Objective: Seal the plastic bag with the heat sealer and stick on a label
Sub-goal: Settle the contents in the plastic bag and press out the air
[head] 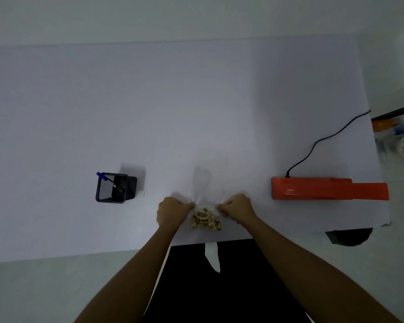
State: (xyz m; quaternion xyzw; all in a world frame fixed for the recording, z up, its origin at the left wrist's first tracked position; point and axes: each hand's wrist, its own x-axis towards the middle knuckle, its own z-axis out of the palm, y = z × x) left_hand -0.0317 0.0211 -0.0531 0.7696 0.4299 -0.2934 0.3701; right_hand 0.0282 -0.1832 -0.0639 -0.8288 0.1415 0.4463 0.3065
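A clear plastic bag (202,190) lies on the white table near its front edge, with brown and tan snack pieces (205,220) bunched at its near end. My left hand (172,212) grips the bag's left side and my right hand (237,207) grips its right side, both fists closed on the plastic just above the snacks. The bag's far end stretches away from me, faint against the table. An orange heat sealer (327,188) lies to the right, lid down, apart from both hands. A small white piece (141,193), maybe a label, peeks out behind the pen holder.
A black mesh pen holder (113,187) with a blue pen (107,180) stands to the left. The sealer's black cord (322,141) runs back to the table's right edge. A shelf with containers (399,134) sits beyond that edge. A dark stool (349,236) is below the table's right corner.
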